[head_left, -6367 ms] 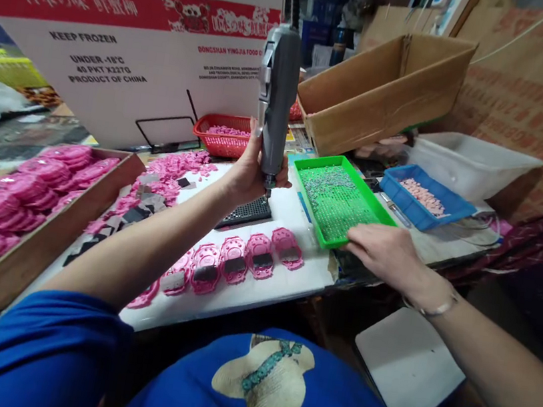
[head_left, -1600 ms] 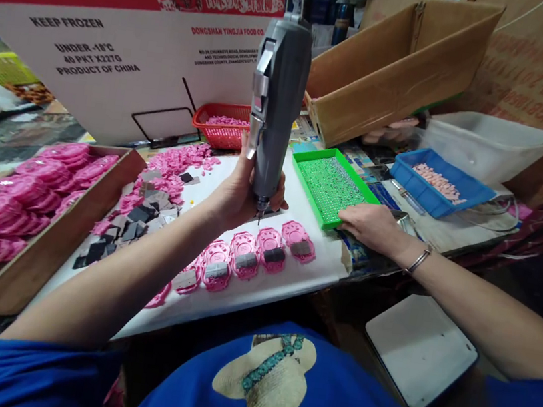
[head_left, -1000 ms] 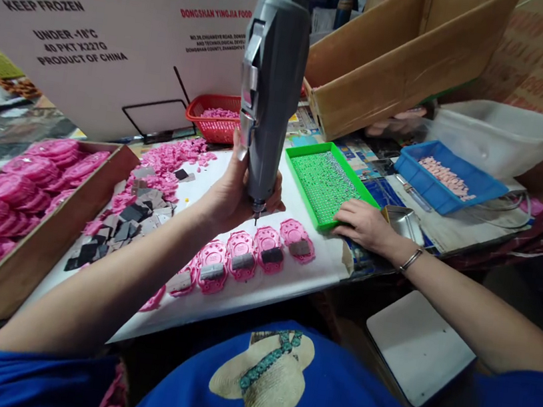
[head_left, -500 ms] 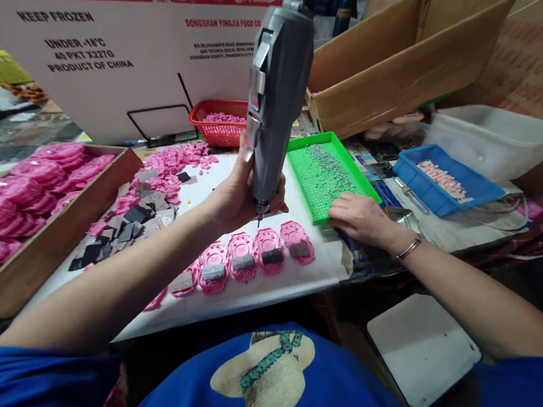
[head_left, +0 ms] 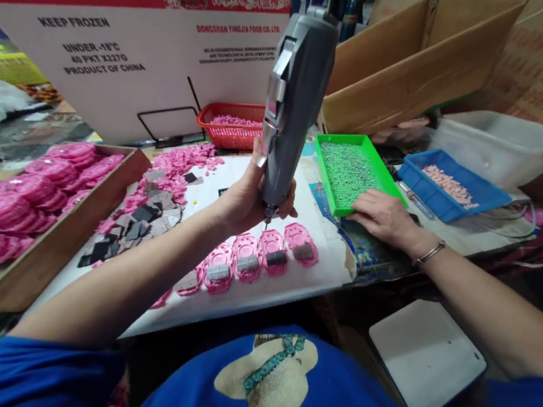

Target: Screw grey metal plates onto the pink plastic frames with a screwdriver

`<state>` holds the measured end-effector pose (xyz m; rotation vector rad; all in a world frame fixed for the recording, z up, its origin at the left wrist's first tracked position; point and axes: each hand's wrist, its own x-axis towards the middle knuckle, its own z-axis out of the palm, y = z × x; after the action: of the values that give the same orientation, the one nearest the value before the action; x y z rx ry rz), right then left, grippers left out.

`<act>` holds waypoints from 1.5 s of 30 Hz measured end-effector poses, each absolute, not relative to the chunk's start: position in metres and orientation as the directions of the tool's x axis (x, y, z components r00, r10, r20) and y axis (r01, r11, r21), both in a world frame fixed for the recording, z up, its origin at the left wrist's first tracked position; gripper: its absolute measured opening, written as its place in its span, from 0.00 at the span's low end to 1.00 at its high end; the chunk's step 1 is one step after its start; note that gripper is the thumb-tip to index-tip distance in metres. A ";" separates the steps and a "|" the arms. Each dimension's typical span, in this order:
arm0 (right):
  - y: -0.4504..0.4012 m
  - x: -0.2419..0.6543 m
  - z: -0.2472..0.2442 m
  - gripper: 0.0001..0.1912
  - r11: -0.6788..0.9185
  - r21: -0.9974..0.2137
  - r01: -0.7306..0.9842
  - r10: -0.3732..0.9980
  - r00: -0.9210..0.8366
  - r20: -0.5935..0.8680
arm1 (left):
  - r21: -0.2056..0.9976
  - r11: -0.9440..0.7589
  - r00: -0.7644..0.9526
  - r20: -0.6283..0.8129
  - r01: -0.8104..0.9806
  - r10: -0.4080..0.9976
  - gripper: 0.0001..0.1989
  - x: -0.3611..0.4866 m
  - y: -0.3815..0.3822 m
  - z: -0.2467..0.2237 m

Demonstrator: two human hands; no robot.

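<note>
My left hand (head_left: 252,194) is wrapped round a grey electric screwdriver (head_left: 298,106) held upright, its bit pointing down. Just below the bit lies a row of pink plastic casings (head_left: 273,252), several with a grey or black rectangular piece laid across them. My right hand (head_left: 383,216) grips the near edge of a green tray (head_left: 399,193), the fingers closed over its rim. Small metal screws (head_left: 350,167) are spread over the tray's perforated floor.
Left stands a cardboard box (head_left: 70,229) of stacked pink casings. Beside it are piled grey squares (head_left: 140,222) and small pink parts (head_left: 186,164). Behind are a red basket (head_left: 230,136) and a large white carton (head_left: 158,73); a blue tray (head_left: 489,200) is at right.
The green tray has shifted right and away from the casings with my right hand on it. Its screws, bunched toward one side before, now cover more of the floor. The screwdriver stays above the casings.
</note>
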<state>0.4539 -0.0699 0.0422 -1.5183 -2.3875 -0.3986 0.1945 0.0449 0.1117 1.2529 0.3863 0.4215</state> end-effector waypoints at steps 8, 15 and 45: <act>-0.068 0.450 0.037 0.16 0.437 0.110 0.893 0.824 -0.446 0.350 | 0.966 0.234 0.867 -0.019 -0.113 0.498 0.43 0.195 0.045 0.108; -0.066 0.444 0.035 0.17 0.438 0.147 0.887 0.832 -0.462 0.309 | 0.968 0.230 0.844 -0.044 -0.096 0.534 0.43 0.195 0.044 0.105; -0.069 0.459 0.030 0.16 0.343 0.121 0.932 0.842 -0.362 0.401 | 0.963 0.250 0.870 -0.033 -0.105 0.493 0.42 0.197 0.041 0.108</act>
<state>0.4587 -0.0691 0.0300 -1.5891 -2.3412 -0.4822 0.1965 0.0409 0.1078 1.2594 0.3618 0.4188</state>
